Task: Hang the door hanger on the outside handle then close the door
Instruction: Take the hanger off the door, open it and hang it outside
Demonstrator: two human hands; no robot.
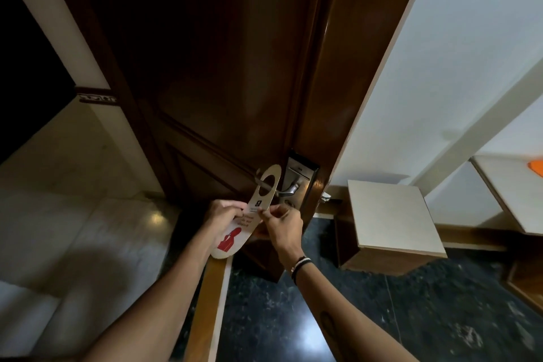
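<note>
A dark brown wooden door point(223, 73) stands open, its edge turned towards me. On it sits a metal lock plate with a silver lever handle point(289, 189). The door hanger point(258, 203) is a cream card with an oval hole at the top and a red figure at the bottom. The tip of the handle shows through the hole. My left hand point(221, 214) pinches the card's left edge, and my right hand point(282, 225) pinches its right edge, both just below the hole.
A wooden door frame strip point(211, 297) runs along the threshold under my left arm. Pale tiles point(73, 214) lie to the left, dark speckled floor point(382, 317) to the right. A low white-topped wooden stool point(390, 217) stands by the right wall.
</note>
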